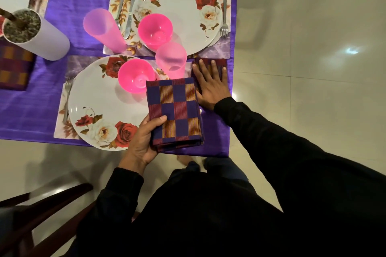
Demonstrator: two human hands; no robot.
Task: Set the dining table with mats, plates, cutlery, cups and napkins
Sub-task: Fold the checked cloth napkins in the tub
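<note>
A purple tablecloth (69,2) covers the table top, its satin sheen creased and catching the light, its near edge hanging just over the floor side. On the tablecloth's left part stands a tall white cylinder vase (45,37), leaning in the wide view, filled at the mouth with grey speckled gravel around a brown stem. Below the tablecloth's near edge lies pale glossy tile floor (302,52), which also runs right of the cloth, with a bright reflected glare well out to the right. Toward the lower left from the tablecloth, dark wooden chair (41,200) rails cross the floor. Beyond the tablecloth's far edge, another dark shape, unclear.
</note>
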